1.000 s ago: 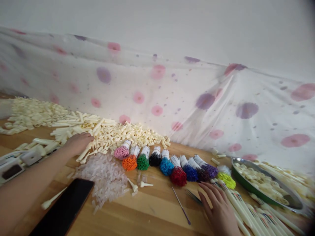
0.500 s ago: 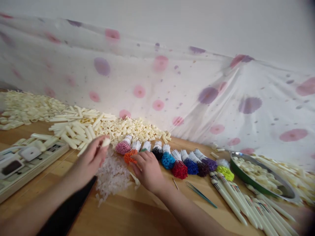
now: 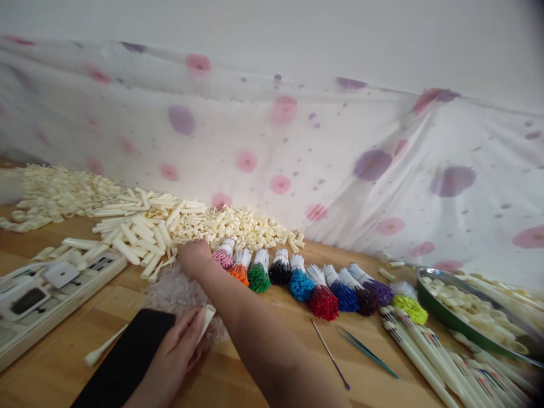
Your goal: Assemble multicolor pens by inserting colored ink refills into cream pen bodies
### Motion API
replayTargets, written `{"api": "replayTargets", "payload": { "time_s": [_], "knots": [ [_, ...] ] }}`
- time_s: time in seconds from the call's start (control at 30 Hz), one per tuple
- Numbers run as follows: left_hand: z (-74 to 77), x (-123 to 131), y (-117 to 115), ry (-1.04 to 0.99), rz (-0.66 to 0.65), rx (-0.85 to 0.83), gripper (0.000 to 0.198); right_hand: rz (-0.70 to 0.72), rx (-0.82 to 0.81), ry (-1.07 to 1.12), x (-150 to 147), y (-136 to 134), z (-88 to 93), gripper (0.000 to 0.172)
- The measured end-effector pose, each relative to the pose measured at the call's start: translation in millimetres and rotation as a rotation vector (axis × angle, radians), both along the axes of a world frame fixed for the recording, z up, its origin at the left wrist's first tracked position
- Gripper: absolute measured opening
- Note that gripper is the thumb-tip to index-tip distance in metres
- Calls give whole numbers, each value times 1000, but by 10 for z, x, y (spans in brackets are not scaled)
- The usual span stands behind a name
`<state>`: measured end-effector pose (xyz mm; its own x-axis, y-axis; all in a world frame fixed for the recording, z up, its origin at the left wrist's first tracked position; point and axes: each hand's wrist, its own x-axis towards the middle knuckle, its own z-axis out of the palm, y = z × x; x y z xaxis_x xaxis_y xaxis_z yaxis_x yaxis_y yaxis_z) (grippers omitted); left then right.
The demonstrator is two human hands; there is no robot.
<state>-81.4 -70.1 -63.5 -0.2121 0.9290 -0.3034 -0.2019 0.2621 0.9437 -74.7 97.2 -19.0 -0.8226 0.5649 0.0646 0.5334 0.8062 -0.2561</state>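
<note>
My left hand (image 3: pixel 181 340) is low in the middle, beside a black phone-like slab (image 3: pixel 131 351). Its fingers are closed around a cream plastic pen part (image 3: pixel 207 321). My right hand (image 3: pixel 195 256) reaches across, beyond the left, to the edge of a heap of cream plastic parts (image 3: pixel 238 224). The back of that hand is turned to me, so its fingers and anything in them are hidden. Under and between the hands spreads a pile of clear plastic bits (image 3: pixel 170 292). Right of the right hand lies a pink-tipped bundle of thin refills (image 3: pixel 224 255).
Several more refill bundles run rightward, including orange (image 3: pixel 240 272), green (image 3: pixel 259 275) and red (image 3: pixel 323 300). Tweezers (image 3: pixel 369 354) and a thin purple stick (image 3: pixel 331 354) lie in front. Multicolour pens (image 3: pixel 425 351) and a green-sided dish (image 3: pixel 450 317) are right, a power strip (image 3: pixel 63 306) left.
My left hand has come down and toward me, still with a cream part. My right hand has left the orange and green bundles and moved left to the heap, uncovering the purple stick.
</note>
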Motion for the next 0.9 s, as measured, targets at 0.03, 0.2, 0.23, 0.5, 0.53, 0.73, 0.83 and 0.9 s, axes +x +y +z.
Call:
{"api": "replayTargets", "payload": {
  "time_s": [0.03, 0.2, 0.23, 0.5, 0.53, 0.73, 0.83, 0.9],
  "knots": [
    [-5, -1, -2, 24, -8, 13, 52, -20, -16, 20, 16, -10, 35, 30],
    [4, -7, -22, 202, -99, 131, 44, -85, -114, 247, 520, -231, 252, 27],
    [7, -13, -31, 258, -114, 176, 39, -91, -155, 306, 713, -314, 271, 28],
    [28, 60, -144, 354, -302, 543, 15, -347, -903, 1047, 2058, -1306, 12, 19],
    [29, 88, -153, 339, -329, 600, 16, -388, -1002, 1119, 2121, -1409, -32, 22],
    [-32, 239, -139, 327, -383, 578, 17, -514, -1550, 1408, 2277, -1513, -279, 28],
    [-77, 284, -129, 360, -352, 456, 11, -484, -1624, 1474, 2309, -1408, -356, 25],
    [-91, 311, -134, 376, -338, 393, 13, -473, -1588, 1464, 2314, -1378, -376, 23]
  ]
}}
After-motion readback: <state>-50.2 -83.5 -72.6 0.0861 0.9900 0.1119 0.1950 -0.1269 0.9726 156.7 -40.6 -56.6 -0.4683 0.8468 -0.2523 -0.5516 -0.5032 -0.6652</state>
